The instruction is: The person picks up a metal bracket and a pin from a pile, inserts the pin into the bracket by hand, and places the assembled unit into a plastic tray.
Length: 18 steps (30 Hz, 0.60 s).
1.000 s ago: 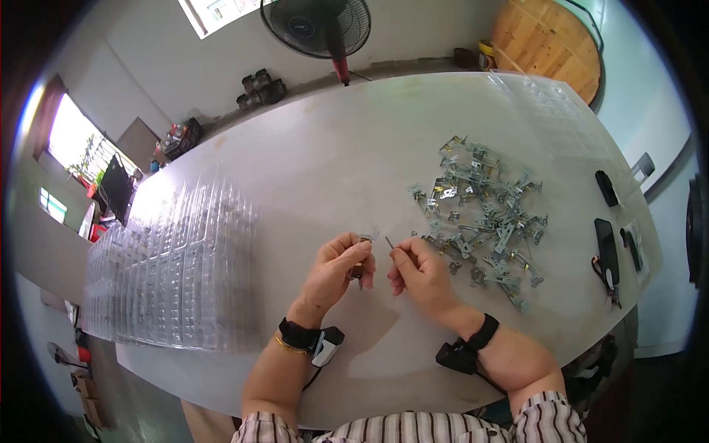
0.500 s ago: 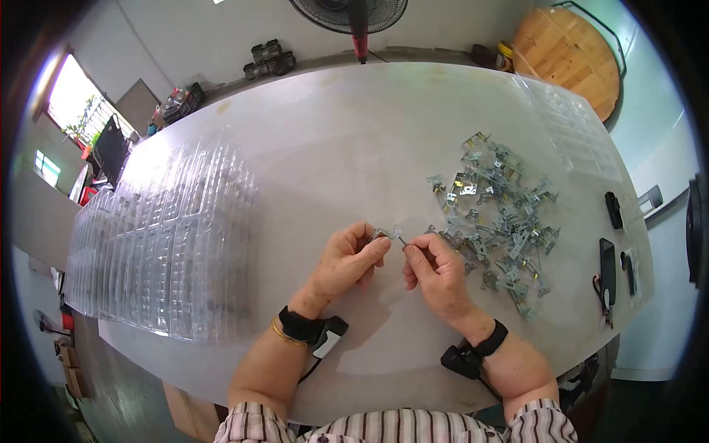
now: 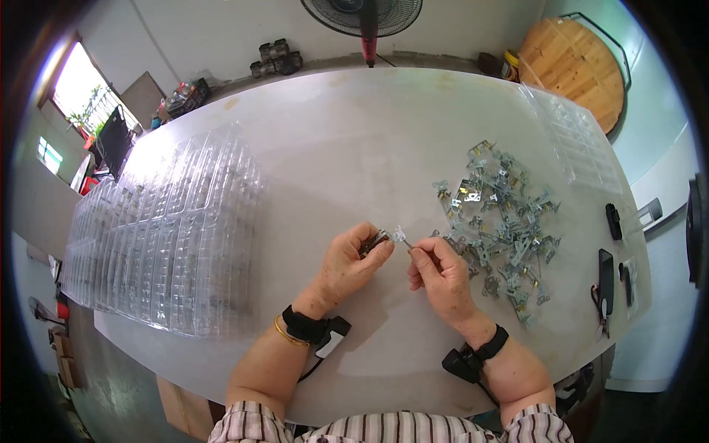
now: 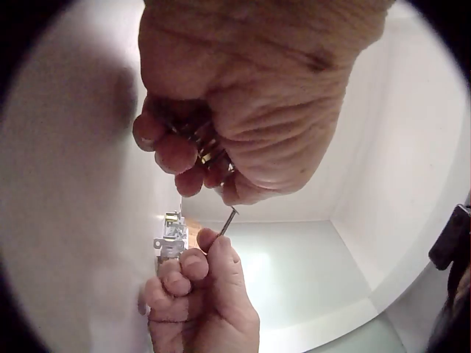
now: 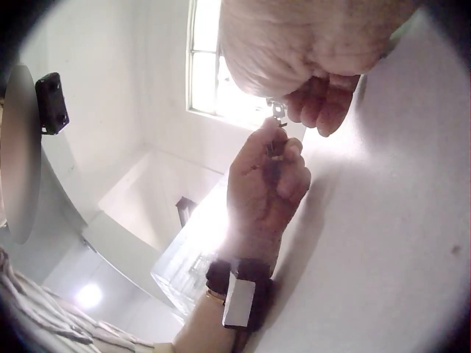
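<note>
Over the middle of the table, the left hand (image 3: 346,264) holds a metal bracket part (image 3: 399,234) whose pale end sticks out past the thumb. Curled fingers of the left hand (image 4: 243,103) wrap round the metal in the left wrist view. Close by on the right, the right hand (image 3: 445,280) pinches a thin metal pin (image 4: 229,220) between thumb and forefinger. The pin's tip points at the left hand's thumb; whether it touches the bracket I cannot tell. A pile of metal brackets (image 3: 509,229) lies to the right of both hands.
Stacked clear plastic trays (image 3: 170,236) stand on the table's left side. Another clear tray (image 3: 576,136) lies at the far right. A black phone-like object (image 3: 605,273), scissors (image 3: 602,317) and a small black object (image 3: 614,221) lie along the right edge.
The head view has shifted. Both hands have stayed near each other, and the bracket's pale end now shows more clearly between them, beside the right hand's pin.
</note>
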Motion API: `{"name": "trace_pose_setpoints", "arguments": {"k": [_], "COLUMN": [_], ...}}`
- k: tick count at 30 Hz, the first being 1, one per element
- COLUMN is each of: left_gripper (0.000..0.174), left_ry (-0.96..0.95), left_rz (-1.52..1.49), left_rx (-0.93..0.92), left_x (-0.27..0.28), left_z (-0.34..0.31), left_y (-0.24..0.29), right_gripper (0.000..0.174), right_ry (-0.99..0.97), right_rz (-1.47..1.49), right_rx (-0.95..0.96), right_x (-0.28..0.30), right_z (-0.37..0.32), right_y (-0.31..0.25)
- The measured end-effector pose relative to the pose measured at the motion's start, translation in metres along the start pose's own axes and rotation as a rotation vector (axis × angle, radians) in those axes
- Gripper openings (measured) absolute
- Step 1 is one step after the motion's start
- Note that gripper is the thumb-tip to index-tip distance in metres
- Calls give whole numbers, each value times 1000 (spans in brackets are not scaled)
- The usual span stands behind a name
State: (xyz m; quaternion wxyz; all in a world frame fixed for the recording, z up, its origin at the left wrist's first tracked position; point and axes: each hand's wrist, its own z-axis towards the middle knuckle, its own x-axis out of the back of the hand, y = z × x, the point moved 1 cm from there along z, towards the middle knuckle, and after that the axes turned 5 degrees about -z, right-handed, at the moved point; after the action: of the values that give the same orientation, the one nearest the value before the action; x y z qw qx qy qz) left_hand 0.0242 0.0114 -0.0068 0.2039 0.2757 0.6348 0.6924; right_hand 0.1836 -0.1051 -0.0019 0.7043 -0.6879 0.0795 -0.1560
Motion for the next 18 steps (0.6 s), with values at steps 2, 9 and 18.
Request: {"name": "trace_pose_setpoints", "arguments": {"k": [2, 9, 18], "left_gripper": [20, 19, 19], "left_ry": [4, -37, -62], "left_rz": [8, 52, 48], "left_rx": [6, -26, -39], "left_x": [0, -1, -5], "left_z": [0, -3, -5], "left_y": [1, 8, 5], "right_gripper": [13, 11, 21], "right_ry": [-2, -25, -30], "right_rz": [6, 3, 43], "right_rx": [1, 44, 37], "right_x": [0, 1, -3], "right_z": [0, 2, -1], "right_y": [1, 3, 2]}}
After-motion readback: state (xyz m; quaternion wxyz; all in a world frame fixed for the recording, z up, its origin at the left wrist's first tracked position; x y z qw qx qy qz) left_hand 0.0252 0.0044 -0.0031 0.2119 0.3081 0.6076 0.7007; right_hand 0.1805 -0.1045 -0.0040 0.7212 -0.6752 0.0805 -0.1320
